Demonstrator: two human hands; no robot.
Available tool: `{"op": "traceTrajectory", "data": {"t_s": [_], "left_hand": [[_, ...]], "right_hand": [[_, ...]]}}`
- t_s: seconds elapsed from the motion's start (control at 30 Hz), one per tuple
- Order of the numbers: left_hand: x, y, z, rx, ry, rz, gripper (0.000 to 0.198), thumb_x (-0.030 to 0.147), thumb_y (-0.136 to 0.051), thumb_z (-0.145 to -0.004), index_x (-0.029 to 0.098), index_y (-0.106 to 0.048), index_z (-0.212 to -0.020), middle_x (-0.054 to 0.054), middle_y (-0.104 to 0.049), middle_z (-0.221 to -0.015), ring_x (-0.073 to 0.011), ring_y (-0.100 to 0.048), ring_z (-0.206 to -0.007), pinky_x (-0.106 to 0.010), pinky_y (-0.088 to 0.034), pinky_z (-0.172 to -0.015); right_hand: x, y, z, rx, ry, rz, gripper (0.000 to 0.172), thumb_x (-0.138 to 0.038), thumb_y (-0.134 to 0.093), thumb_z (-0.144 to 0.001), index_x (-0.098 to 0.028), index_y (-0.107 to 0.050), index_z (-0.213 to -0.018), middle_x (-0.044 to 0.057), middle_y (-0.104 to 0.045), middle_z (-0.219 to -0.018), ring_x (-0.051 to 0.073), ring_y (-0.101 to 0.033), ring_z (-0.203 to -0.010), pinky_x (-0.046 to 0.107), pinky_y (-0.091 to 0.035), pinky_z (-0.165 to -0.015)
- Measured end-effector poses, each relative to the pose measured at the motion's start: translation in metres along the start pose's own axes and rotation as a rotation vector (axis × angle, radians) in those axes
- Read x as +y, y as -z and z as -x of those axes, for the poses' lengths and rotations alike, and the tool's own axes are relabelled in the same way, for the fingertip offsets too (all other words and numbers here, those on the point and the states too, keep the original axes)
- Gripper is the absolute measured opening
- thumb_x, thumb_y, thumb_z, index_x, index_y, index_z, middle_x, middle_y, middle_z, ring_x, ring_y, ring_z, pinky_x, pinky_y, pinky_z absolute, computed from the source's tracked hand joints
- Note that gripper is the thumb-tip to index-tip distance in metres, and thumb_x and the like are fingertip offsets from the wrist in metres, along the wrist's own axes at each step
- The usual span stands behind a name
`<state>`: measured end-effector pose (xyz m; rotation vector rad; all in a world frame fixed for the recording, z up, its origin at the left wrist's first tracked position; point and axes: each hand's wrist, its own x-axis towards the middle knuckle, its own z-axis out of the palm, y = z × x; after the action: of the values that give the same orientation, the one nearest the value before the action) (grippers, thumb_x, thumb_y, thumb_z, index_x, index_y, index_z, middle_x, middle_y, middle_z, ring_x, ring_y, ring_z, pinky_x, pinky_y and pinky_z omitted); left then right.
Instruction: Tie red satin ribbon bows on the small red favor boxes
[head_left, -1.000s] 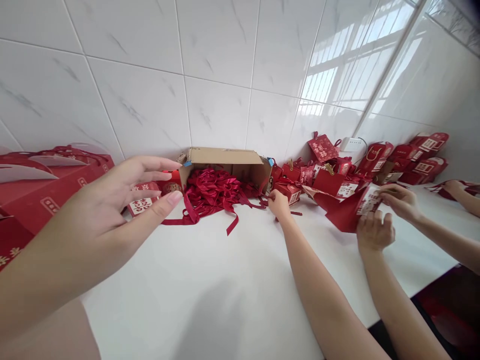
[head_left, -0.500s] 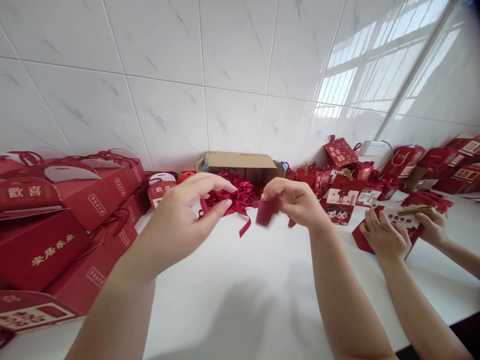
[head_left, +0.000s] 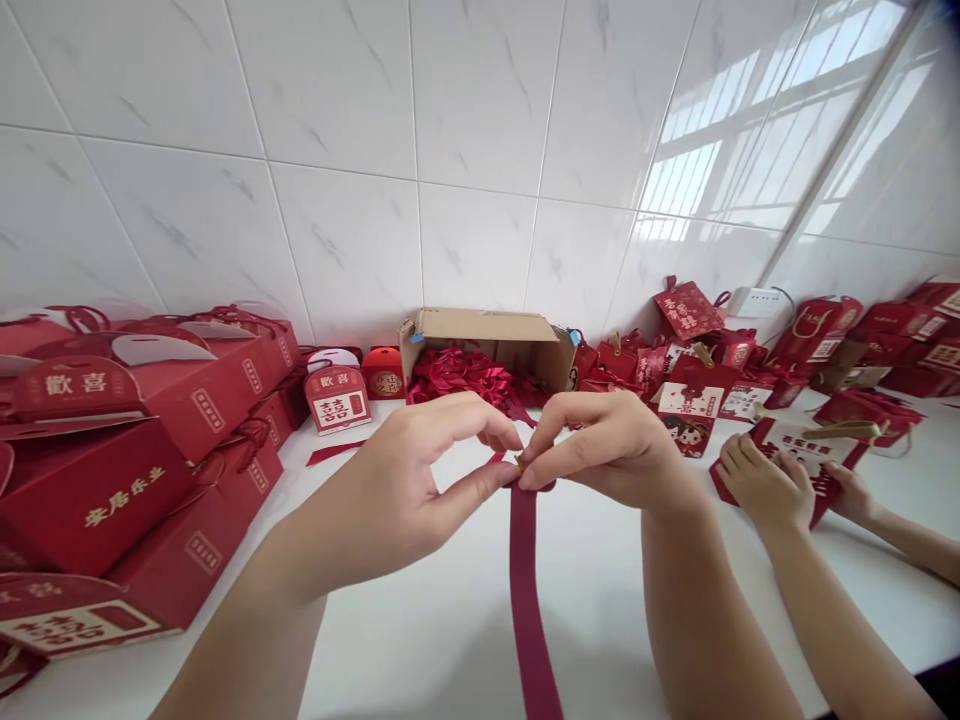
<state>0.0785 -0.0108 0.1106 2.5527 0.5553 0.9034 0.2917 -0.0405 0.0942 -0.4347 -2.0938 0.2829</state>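
Observation:
Fingertip to fingertip, my left hand point(head_left: 420, 495) and my right hand point(head_left: 611, 450) meet above the white table, each pinching a dark red ribbon point(head_left: 525, 580). From the pinch the ribbon runs down toward the bottom edge of the view. A tiny gold piece point(head_left: 519, 462) shows between the fingertips, too small to name. Behind the hands, an open cardboard box point(head_left: 487, 325) holds a heap of red ribbons point(head_left: 461, 376). A flat ribbon end point(head_left: 334, 453) lies on the table left of my left hand; whether it belongs to the held ribbon is hidden.
Large red gift boxes point(head_left: 150, 400) are stacked at the left. Small red boxes point(head_left: 337, 395) stand against the tiled wall. At the right, a co-worker's hands point(head_left: 765, 480) hold a red and white box point(head_left: 810, 455) with a gold strap. A power strip point(head_left: 757, 301) sits behind several red packages.
My hands have come together, and both now pinch the ribbon. The red piece that blurred in my right hand now shows as a long hanging strip. The view has shifted slightly.

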Motion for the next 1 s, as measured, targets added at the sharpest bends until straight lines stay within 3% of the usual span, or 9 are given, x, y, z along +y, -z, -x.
{"op": "traceTrajectory", "data": {"t_s": [0.47, 0.63, 0.8, 0.87, 0.93, 1.0], "left_hand": [[0.000, -0.002, -0.002, -0.081, 0.120, -0.011, 0.008, 0.024, -0.051, -0.089, 0.024, -0.058, -0.085, 0.004, -0.065, -0.087, -0.0136, -0.060, -0.082, -0.025, -0.048, -0.072], [-0.002, 0.001, -0.001, 0.039, 0.091, -0.135, 0.010, 0.018, -0.050, -0.087, 0.023, -0.056, -0.081, 0.004, -0.063, -0.082, -0.0128, -0.058, -0.075, -0.025, -0.045, -0.066], [0.001, -0.001, -0.003, 0.126, 0.076, -0.257, 0.013, 0.012, -0.051, -0.085, 0.020, -0.059, -0.077, 0.002, -0.064, -0.079, -0.0134, -0.058, -0.073, -0.028, -0.045, -0.071], [0.004, -0.004, 0.007, 0.157, 0.085, -0.236, 0.012, 0.015, -0.053, -0.087, 0.020, -0.060, -0.078, 0.002, -0.066, -0.081, -0.0134, -0.060, -0.075, -0.027, -0.046, -0.072], [0.005, 0.000, 0.032, 0.176, 0.118, -0.228, 0.005, 0.023, -0.057, -0.087, 0.022, -0.062, -0.088, 0.002, -0.067, -0.090, -0.0146, -0.062, -0.085, -0.028, -0.048, -0.079], [0.003, 0.014, 0.072, 0.228, 0.216, -0.314, 0.025, 0.029, -0.063, -0.084, 0.027, -0.058, -0.108, 0.001, -0.064, -0.109, -0.0193, -0.058, -0.104, -0.033, -0.046, -0.093]], "right_hand": [[-0.003, -0.006, -0.001, -0.033, 0.002, 0.364, 0.022, -0.010, -0.056, -0.088, -0.021, -0.074, -0.082, 0.002, -0.066, -0.072, 0.009, -0.058, -0.061, 0.021, -0.044, -0.052], [0.000, -0.014, -0.004, 0.040, -0.009, 0.457, 0.017, -0.012, -0.060, -0.087, -0.022, -0.072, -0.082, 0.000, -0.066, -0.068, 0.010, -0.056, -0.059, 0.028, -0.043, -0.065], [0.005, -0.024, -0.005, 0.098, -0.017, 0.504, 0.020, -0.011, -0.057, -0.088, -0.024, -0.070, -0.083, -0.001, -0.068, -0.070, 0.011, -0.058, -0.061, 0.032, -0.042, -0.072], [0.005, -0.027, -0.005, 0.086, 0.015, 0.457, 0.019, -0.011, -0.058, -0.088, -0.025, -0.070, -0.084, 0.000, -0.068, -0.071, 0.011, -0.058, -0.062, 0.031, -0.042, -0.071], [0.002, -0.027, -0.006, -0.004, 0.041, 0.331, 0.019, -0.011, -0.057, -0.088, -0.024, -0.070, -0.086, 0.001, -0.067, -0.073, 0.012, -0.059, -0.066, 0.029, -0.045, -0.068], [-0.003, -0.023, -0.005, -0.108, 0.040, 0.201, 0.021, -0.010, -0.054, -0.089, -0.024, -0.070, -0.090, 0.003, -0.065, -0.077, 0.012, -0.061, -0.069, 0.026, -0.047, -0.063]]}}
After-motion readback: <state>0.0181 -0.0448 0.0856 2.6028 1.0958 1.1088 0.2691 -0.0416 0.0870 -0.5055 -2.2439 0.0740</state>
